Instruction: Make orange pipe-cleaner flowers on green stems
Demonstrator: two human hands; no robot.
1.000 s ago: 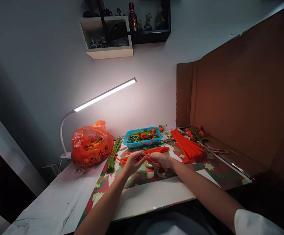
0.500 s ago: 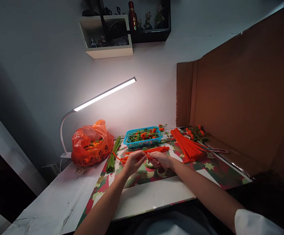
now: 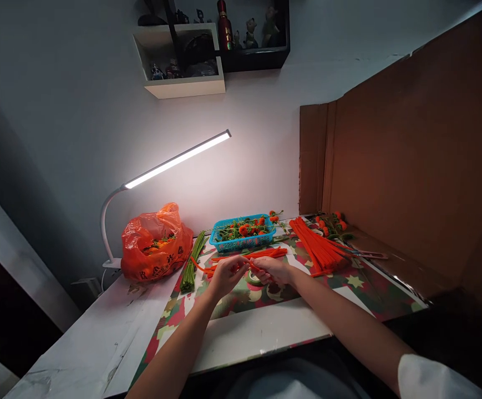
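Observation:
My left hand point(image 3: 225, 274) and my right hand point(image 3: 274, 270) meet over the patterned mat point(image 3: 349, 291), fingers pinched together on a short orange pipe cleaner point(image 3: 252, 267) between them. Just behind the hands lies a small heap of cut orange pieces point(image 3: 261, 255). A roll of green tape point(image 3: 252, 279) lies on the mat under the hands. A thick bundle of long orange pipe cleaners point(image 3: 318, 246) lies to the right, and a bundle of green ones point(image 3: 191, 266) to the left.
A blue basket point(image 3: 241, 239) of orange-and-green flowers stands at the back, more finished flowers point(image 3: 332, 224) to its right. An orange plastic bag point(image 3: 155, 244) sits left, beside a lit desk lamp point(image 3: 174, 162). A cardboard wall point(image 3: 411, 144) closes the right side. Shelves point(image 3: 182, 83) hang above.
Both hands have stayed together over the mat, shifting only slightly as the fingers work the orange piece.

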